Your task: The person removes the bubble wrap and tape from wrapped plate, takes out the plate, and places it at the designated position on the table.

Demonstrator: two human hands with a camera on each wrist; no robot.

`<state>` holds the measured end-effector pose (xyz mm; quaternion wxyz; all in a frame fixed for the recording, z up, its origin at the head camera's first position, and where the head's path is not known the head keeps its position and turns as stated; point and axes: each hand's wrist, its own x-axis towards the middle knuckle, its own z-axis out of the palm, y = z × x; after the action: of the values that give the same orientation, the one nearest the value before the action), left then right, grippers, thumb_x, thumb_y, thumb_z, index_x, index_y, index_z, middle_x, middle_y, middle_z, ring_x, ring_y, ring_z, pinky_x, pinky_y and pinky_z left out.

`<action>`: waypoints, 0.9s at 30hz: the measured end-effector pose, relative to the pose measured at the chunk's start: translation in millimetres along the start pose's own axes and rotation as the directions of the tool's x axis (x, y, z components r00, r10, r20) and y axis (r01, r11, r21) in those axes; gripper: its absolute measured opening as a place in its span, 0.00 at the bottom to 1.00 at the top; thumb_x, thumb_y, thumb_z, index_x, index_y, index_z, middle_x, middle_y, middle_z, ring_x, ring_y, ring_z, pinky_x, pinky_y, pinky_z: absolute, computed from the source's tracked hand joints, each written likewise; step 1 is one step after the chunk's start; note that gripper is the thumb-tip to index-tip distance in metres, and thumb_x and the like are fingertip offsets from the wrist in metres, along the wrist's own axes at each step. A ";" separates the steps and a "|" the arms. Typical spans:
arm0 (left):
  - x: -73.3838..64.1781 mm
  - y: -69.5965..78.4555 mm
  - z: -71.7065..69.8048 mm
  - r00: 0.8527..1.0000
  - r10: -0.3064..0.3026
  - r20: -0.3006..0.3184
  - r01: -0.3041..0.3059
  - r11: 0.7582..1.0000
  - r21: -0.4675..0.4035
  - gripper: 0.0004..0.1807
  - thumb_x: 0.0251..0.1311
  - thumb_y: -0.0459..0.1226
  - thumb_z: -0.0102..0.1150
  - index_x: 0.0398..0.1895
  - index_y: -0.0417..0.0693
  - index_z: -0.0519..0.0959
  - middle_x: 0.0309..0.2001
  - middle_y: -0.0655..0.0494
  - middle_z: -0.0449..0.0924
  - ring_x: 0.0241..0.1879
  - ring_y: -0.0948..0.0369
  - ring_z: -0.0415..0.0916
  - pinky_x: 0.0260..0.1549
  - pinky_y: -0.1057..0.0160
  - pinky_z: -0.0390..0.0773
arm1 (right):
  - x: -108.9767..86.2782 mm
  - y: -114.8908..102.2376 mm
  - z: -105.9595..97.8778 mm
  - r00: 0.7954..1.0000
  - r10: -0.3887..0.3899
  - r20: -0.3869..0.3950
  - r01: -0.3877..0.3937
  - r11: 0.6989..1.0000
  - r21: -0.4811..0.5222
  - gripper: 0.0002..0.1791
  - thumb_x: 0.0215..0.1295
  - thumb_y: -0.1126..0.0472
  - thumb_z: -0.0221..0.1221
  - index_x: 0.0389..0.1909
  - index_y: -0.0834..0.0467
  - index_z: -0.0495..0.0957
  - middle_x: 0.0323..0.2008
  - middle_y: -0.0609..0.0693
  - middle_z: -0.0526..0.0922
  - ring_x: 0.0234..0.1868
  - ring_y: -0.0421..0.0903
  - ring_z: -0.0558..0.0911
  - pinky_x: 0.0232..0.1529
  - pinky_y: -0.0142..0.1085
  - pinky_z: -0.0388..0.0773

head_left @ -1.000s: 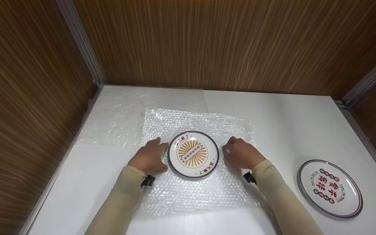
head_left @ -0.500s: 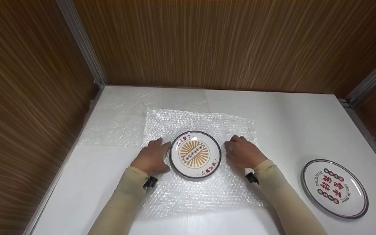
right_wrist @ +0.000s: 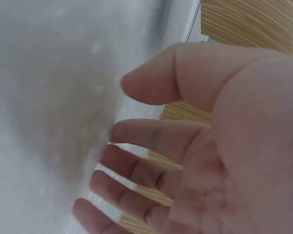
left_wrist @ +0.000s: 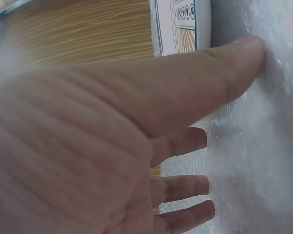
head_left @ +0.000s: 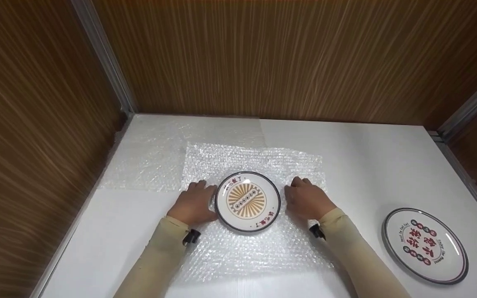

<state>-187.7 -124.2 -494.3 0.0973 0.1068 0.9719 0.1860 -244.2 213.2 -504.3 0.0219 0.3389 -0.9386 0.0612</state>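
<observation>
A small round plate [head_left: 248, 201] with a dark rim, red lettering and an orange sunburst lies face up on a sheet of bubble wrap [head_left: 259, 252]. My left hand [head_left: 195, 203] rests on the wrap at the plate's left edge, its thumb and fingers spread. In the left wrist view the thumb is stretched beside the plate [left_wrist: 178, 29], and the fingertips meet the wrap. To the right of the plate my right hand [head_left: 308, 199] touches the wrap. The right wrist view shows its fingers loosely bent, tips at the wrap [right_wrist: 48, 112], with nothing gripped between them.
A larger white plate [head_left: 425, 246] with red lettering and a dark rim lies at the right of the white table [head_left: 358, 165]. Another, flatter bubble wrap sheet [head_left: 143, 157] covers the back left. Wood-grain panels [head_left: 263, 58] wall in the back and sides.
The whole head view has shifted slightly. Both hands stay beside the small plate, and the right thumb and forefinger show less of a gap from above than a second ago.
</observation>
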 end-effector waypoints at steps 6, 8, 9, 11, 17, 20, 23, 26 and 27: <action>-0.2 0.6 0.6 1.000 -0.003 -0.025 0.004 0.999 0.036 0.39 0.56 0.54 0.71 0.68 0.44 0.76 0.68 0.35 0.70 0.69 0.36 0.64 0.61 0.33 0.70 | 2.1 3.1 -1.9 0.999 0.009 0.036 -0.011 0.997 0.071 0.09 0.59 0.63 0.63 0.41 0.58 0.82 0.41 0.58 0.77 0.38 0.55 0.74 0.32 0.49 0.80; 0.0 1.6 0.7 1.000 0.001 -0.021 0.000 0.999 0.040 0.38 0.57 0.53 0.71 0.68 0.45 0.76 0.68 0.34 0.70 0.69 0.35 0.64 0.61 0.33 0.70 | 3.7 3.9 -4.4 0.997 0.017 0.073 -0.025 0.995 0.098 0.07 0.61 0.64 0.61 0.40 0.58 0.82 0.40 0.56 0.77 0.38 0.54 0.74 0.29 0.49 0.79; 0.3 2.2 0.9 1.000 0.004 -0.017 -0.004 0.999 0.040 0.38 0.57 0.53 0.71 0.68 0.45 0.76 0.68 0.34 0.70 0.69 0.35 0.64 0.61 0.32 0.70 | 4.9 4.3 -5.9 0.996 0.024 0.091 -0.033 0.994 0.108 0.05 0.61 0.65 0.60 0.38 0.57 0.82 0.38 0.55 0.76 0.37 0.54 0.73 0.28 0.48 0.78; 0.8 3.4 1.1 1.000 0.012 -0.011 -0.012 0.999 0.040 0.39 0.56 0.52 0.72 0.69 0.45 0.75 0.68 0.33 0.70 0.69 0.34 0.63 0.61 0.32 0.70 | 7.9 5.0 -9.4 0.993 0.037 0.116 -0.051 0.991 0.120 0.04 0.61 0.66 0.58 0.33 0.55 0.81 0.35 0.53 0.75 0.35 0.52 0.72 0.27 0.48 0.76; -1.9 3.9 -0.9 1.000 0.019 -0.025 -0.017 0.997 0.076 0.38 0.58 0.53 0.71 0.67 0.43 0.76 0.65 0.32 0.72 0.65 0.35 0.67 0.58 0.33 0.73 | 17.1 -0.3 -14.8 0.983 0.034 0.178 -0.051 0.995 0.091 0.05 0.62 0.65 0.57 0.30 0.54 0.81 0.34 0.53 0.74 0.35 0.52 0.72 0.27 0.48 0.75; -2.3 4.7 -1.6 1.000 0.006 -0.013 -0.005 0.997 0.074 0.37 0.60 0.52 0.69 0.68 0.42 0.75 0.66 0.32 0.71 0.66 0.35 0.67 0.59 0.34 0.72 | 17.0 -4.8 -12.8 0.983 0.042 0.178 -0.054 0.997 0.060 0.04 0.63 0.64 0.58 0.30 0.57 0.80 0.35 0.56 0.74 0.34 0.54 0.73 0.27 0.50 0.78; -0.8 6.3 -0.9 1.000 -0.007 -0.008 0.007 0.999 0.048 0.38 0.60 0.52 0.70 0.69 0.40 0.74 0.67 0.32 0.70 0.68 0.35 0.65 0.61 0.34 0.71 | 13.7 -9.0 -7.5 0.987 0.127 0.102 -0.138 0.985 0.105 0.05 0.65 0.64 0.59 0.34 0.59 0.84 0.35 0.55 0.77 0.34 0.54 0.76 0.30 0.52 0.81; 1.5 7.4 1.0 0.999 -0.023 -0.025 0.024 0.999 0.039 0.38 0.56 0.51 0.73 0.65 0.39 0.75 0.62 0.35 0.74 0.65 0.37 0.68 0.58 0.35 0.73 | 11.2 -16.1 -0.7 0.965 0.253 0.066 -0.259 0.900 0.349 0.12 0.67 0.64 0.59 0.47 0.62 0.86 0.37 0.55 0.82 0.34 0.52 0.81 0.35 0.48 0.82; 2.2 7.6 1.7 0.999 -0.029 -0.033 0.030 0.999 0.042 0.38 0.55 0.50 0.74 0.63 0.38 0.75 0.60 0.37 0.75 0.63 0.38 0.69 0.57 0.36 0.75 | 10.9 -18.8 1.8 0.953 0.294 0.068 -0.294 0.850 0.438 0.15 0.68 0.63 0.59 0.52 0.63 0.84 0.38 0.54 0.83 0.35 0.50 0.81 0.37 0.46 0.81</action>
<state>-188.1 -116.2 -493.3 0.0818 0.0913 0.9785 0.1657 -240.5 191.7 -503.3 -0.0647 0.1874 -0.9404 0.2762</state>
